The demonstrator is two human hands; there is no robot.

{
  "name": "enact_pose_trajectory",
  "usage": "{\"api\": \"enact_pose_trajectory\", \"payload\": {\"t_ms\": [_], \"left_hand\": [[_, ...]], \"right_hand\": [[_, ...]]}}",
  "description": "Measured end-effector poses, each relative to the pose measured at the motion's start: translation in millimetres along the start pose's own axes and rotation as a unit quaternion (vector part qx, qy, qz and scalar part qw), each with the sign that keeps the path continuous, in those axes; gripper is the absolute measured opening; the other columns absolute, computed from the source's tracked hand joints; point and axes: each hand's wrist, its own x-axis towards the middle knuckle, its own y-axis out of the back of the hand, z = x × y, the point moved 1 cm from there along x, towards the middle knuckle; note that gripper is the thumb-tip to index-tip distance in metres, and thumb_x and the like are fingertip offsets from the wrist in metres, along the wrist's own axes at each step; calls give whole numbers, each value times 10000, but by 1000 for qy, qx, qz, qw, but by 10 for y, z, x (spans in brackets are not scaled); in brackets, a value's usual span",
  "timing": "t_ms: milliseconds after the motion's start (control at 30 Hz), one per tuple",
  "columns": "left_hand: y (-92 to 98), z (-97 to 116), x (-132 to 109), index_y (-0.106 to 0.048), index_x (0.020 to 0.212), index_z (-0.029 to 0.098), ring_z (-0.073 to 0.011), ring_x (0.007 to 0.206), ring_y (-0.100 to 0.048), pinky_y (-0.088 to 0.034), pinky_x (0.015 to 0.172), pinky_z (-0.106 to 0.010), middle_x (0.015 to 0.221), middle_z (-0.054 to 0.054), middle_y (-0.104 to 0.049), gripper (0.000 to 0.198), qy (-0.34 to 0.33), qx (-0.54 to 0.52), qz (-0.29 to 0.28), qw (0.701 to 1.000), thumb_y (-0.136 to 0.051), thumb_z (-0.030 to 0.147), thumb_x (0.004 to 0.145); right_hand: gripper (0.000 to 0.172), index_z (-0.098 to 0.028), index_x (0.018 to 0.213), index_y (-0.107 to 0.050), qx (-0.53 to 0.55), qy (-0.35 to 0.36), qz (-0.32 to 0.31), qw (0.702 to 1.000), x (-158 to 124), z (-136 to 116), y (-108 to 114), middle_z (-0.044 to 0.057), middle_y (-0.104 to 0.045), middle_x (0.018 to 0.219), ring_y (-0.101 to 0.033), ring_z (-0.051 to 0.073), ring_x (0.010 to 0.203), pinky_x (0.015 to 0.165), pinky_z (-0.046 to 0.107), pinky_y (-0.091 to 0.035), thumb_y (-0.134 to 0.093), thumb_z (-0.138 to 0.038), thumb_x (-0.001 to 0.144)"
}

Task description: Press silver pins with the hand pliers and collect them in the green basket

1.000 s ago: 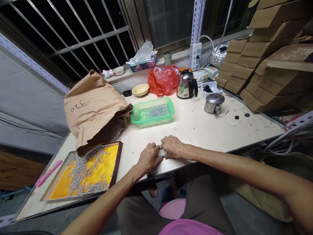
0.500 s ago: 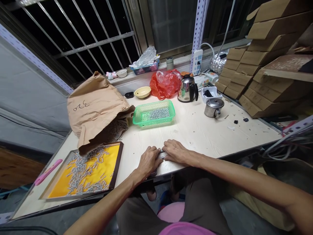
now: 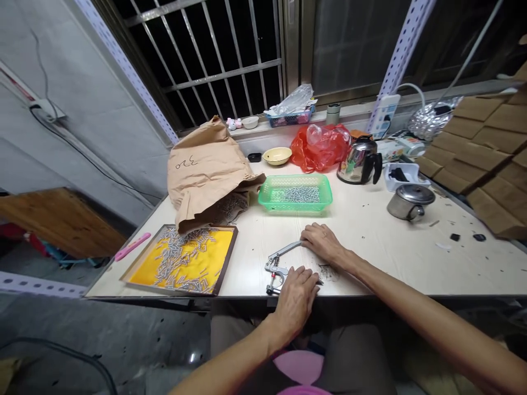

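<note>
A metal hand press tool [image 3: 276, 262] with a long lever is clamped at the table's front edge. My left hand [image 3: 295, 293] lies over its base, fingers curled down on it. My right hand [image 3: 321, 241] rests on the far end of the raised lever, fingers closed on the handle. A yellow tray [image 3: 148, 267] to the left holds many small metal pins. A green basket [image 3: 325, 192] behind the tool holds more pins. A brown paper bag [image 3: 206, 170] lies open over the tray, spilling pins.
A steel kettle [image 3: 360, 160], lidded steel cup [image 3: 409, 201], red plastic bag [image 3: 321, 147] and yellow bowl [image 3: 276, 156] stand toward the back. Cardboard boxes [image 3: 489, 142] are stacked at right. A pink strip [image 3: 132, 246] lies at the table's left edge. Barred window behind.
The view has swung left and back. My hands, close together before, have moved apart: the right hand has gone up with the lever, and the tool shows between them.
</note>
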Motion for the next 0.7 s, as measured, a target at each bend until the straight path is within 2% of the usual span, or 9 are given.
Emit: {"api": "enact_pose_trajectory", "payload": {"t_ms": [100,200,267,333,433,533,600,700], "left_hand": [[-1,19,-14,-520,1168,206,-231,1200,-468,-297,1073,-490,1207,-79,-579,296,6,-13,11,1000,-433,192,886],[3,25,-40,-489,1214,197,-241,1229,-438,-285,1077,-499,1241,-88,-553,336,-2,-29,13,999,-431,188,883],[-5,33,-108,-462,1248,201,-255,1235,-428,-320,1055,-493,1269,-96,-528,380,-9,-42,23,999,-464,199,868],[-7,49,-237,-471,1240,211,-257,1191,-464,-393,1001,-449,1247,-97,-539,394,-17,-55,33,998,-510,222,848],[73,44,-510,-559,1114,225,-219,1032,-555,-476,882,-354,1083,-74,-615,271,-41,-67,50,996,-516,228,846],[332,-111,-788,-605,994,217,-181,897,-576,-484,797,-305,933,-59,-639,186,-4,-55,102,993,-473,188,866],[593,-343,-947,-617,952,209,-174,858,-565,-470,777,-305,888,-56,-634,188,81,-25,151,985,-444,179,885],[998,-818,-1136,-634,934,194,-184,845,-547,-448,779,-330,867,-61,-622,216,213,43,212,953,-422,223,907]], "right_hand": [[154,-190,886,-637,-27,-19,-17,999,106,-16,69,84,-610,937,-490,223,936,772,334,-321,-516,-284,872],[159,-183,923,-640,-38,3,-24,999,123,-245,147,102,-599,960,-481,228,939,761,338,-326,-497,-227,867],[163,-208,918,-646,-19,87,-39,995,98,-517,160,82,-587,956,-474,208,919,747,324,-330,-493,-233,868],[167,-231,874,-653,8,190,-67,979,65,-803,129,61,-575,913,-468,195,886,722,315,-335,-489,-260,874],[184,-216,799,-641,9,277,-94,956,42,-1102,28,60,-563,875,-465,202,875,721,332,-335,-472,-217,870],[121,-188,768,-611,-9,316,-80,945,56,-1226,-68,76,-564,901,-469,216,886,745,358,-331,-503,-164,817],[104,-181,765,-597,-20,334,-64,940,64,-1263,-116,84,-570,876,-477,218,867,736,362,-328,-506,-143,796],[128,-181,740,-575,-31,339,-47,939,57,-1302,-169,67,-575,789,-491,205,794,693,348,-324,-485,-104,790]]}}
